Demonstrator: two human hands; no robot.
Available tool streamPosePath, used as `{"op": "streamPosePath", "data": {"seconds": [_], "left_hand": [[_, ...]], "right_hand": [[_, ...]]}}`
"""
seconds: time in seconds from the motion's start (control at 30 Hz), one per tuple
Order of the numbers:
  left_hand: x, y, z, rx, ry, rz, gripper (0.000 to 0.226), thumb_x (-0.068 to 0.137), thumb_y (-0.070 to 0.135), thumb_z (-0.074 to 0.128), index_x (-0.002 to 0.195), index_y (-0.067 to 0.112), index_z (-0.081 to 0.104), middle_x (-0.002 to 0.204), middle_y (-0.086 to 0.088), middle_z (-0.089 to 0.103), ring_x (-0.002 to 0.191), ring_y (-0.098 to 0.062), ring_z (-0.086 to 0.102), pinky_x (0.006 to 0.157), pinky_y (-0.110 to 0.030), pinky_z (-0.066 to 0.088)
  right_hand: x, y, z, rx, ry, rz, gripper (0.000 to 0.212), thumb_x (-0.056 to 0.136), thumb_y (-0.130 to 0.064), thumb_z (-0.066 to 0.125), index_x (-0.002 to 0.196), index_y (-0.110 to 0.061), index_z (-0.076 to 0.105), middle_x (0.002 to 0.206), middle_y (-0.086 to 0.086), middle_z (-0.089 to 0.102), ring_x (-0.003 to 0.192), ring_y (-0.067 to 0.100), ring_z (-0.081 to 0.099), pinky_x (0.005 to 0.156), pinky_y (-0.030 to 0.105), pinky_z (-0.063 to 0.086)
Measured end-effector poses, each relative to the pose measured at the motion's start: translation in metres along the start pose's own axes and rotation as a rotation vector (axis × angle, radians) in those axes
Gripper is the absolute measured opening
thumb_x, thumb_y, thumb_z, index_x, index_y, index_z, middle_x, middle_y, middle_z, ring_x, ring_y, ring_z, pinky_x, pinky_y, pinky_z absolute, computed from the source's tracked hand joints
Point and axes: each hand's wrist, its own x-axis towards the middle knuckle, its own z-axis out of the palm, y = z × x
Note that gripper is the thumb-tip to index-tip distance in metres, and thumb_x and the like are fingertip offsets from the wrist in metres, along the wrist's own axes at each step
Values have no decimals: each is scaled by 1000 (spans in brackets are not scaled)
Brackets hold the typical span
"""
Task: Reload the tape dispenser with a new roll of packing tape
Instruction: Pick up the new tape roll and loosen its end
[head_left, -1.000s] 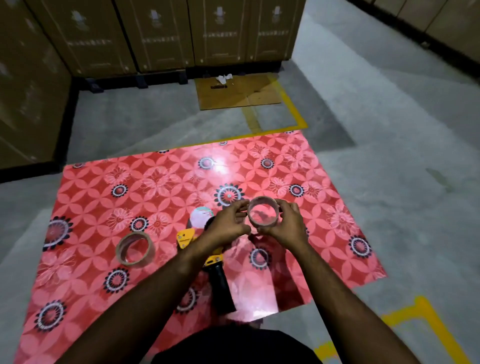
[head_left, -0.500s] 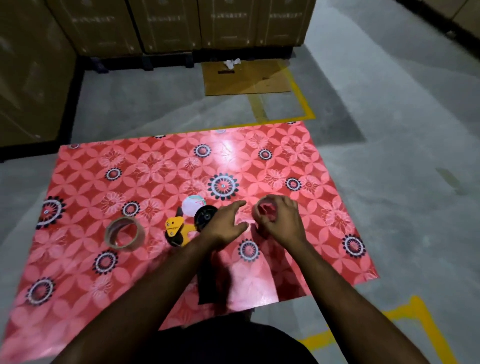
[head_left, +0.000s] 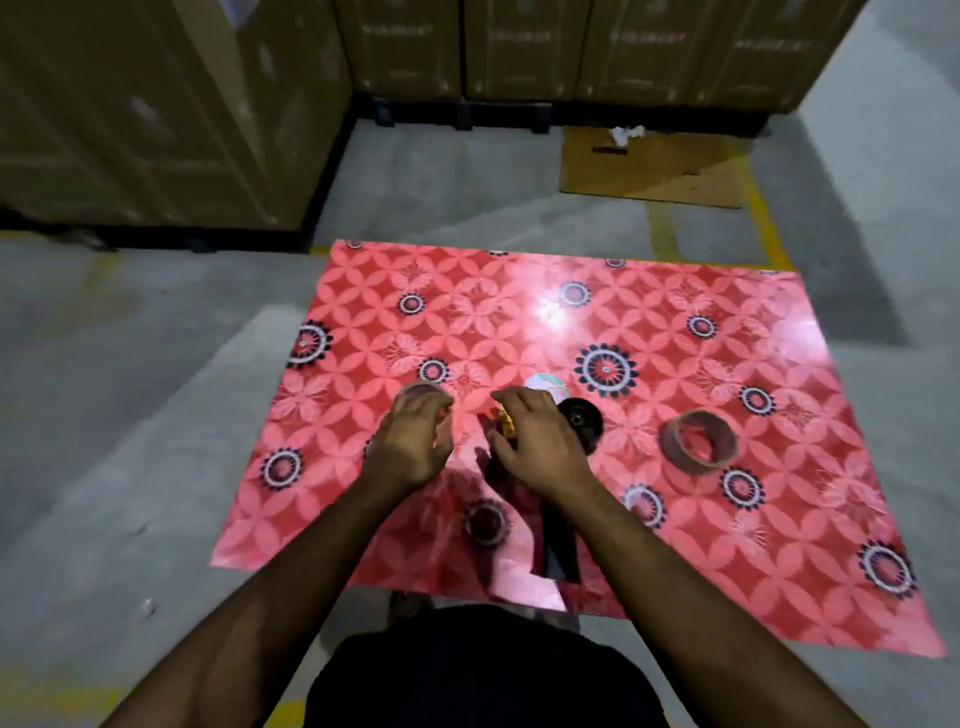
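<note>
Over the red patterned mat (head_left: 675, 322), the left hand (head_left: 410, 447) curls around a blurred tape ring (head_left: 422, 391) — the right hand (head_left: 540, 447) rests relaxed on the tape dispenser (head_left: 582, 418); another tape roll (head_left: 698, 441) lies nearby.

A red patterned mat (head_left: 675, 364) lies on a grey concrete floor (head_left: 156, 415). Two bare forearms reach in from the near edge. The left hand (head_left: 413, 447) hovers over the mat with fingers loosely curled; a blurred ring-shaped thing (head_left: 422, 391) sits at its fingertips, and whether it is held cannot be told. The right hand (head_left: 540, 447) rests on the tape dispenser (head_left: 582, 418), whose yellow part shows between the hands and whose black handle (head_left: 560, 545) points toward the person. A brown tape roll (head_left: 698, 440) stands to the right, apart from the dispenser. Stacked cardboard boxes (head_left: 571, 47) line the far side, with a flat cardboard sheet (head_left: 654, 166) on the floor before them
</note>
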Motion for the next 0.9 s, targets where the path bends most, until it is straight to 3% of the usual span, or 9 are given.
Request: {"op": "streamPosePath", "data": {"seconds": [0.13,0.27,0.37,0.47,0.53,0.63,0.77,0.83,0.9], "left_hand": [[-11,-38,-15,157,-19,-116,54,73,29,61,126,24,58,119,-2,60,110,-29,49,95,-42,44],[0,-49,-13,273,-159,-109,38,75,39,70,111,26,69,132,-7,48,121,-31,45,93,-39,45],[7,-53,-5,54,-146,-116,26,82,33,72,99,14,74,133,-11,46,116,-30,52,87,-31,43],[3,-52,-1,-260,-7,-179,16,78,21,79,91,13,75,131,-4,46,107,-21,58,83,-13,40],[-2,-43,1,-416,103,-241,16,75,23,84,88,17,78,127,3,47,101,-12,58,82,-1,38],[-6,-26,2,-568,174,-241,19,71,19,87,89,17,80,124,1,54,100,-10,61,84,-12,50],[-10,-10,-1,-739,183,-283,23,77,0,70,90,20,71,131,0,56,102,0,64,88,-26,57],[-10,-6,-8,-852,224,-379,21,74,11,62,86,28,61,131,7,59,109,-11,64,90,-39,55],[-8,-6,-16,-982,203,-427,25,73,30,63,97,34,59,130,12,59,116,-17,60,93,-50,50]], "right_hand": [[15,-33,19,-17,-72,-60,52,89,-31,62,137,-14,53,131,8,57,123,30,48,100,41,43],[23,-46,33,6,-127,-45,55,88,-25,60,142,-15,49,127,9,57,119,30,48,97,43,45],[24,-46,39,98,-153,-3,55,90,-22,60,143,-15,48,126,11,56,116,31,53,95,40,47],[21,-43,41,258,-86,127,55,93,-29,62,143,-14,45,133,10,55,112,28,60,95,37,49],[19,-44,39,412,-18,263,59,93,-39,64,143,-16,44,129,2,58,102,23,65,90,38,54],[22,-47,35,704,33,396,49,91,-37,69,133,-18,53,112,-1,69,92,24,69,82,49,57],[26,-42,29,893,32,370,35,91,-14,71,124,-12,60,112,10,72,105,28,69,91,58,53],[23,-37,24,871,-7,306,34,92,-10,69,124,-13,61,116,10,72,108,28,68,93,57,52],[19,-32,19,849,-41,255,35,92,-8,69,126,-9,61,119,9,71,111,25,68,96,52,53]]}}
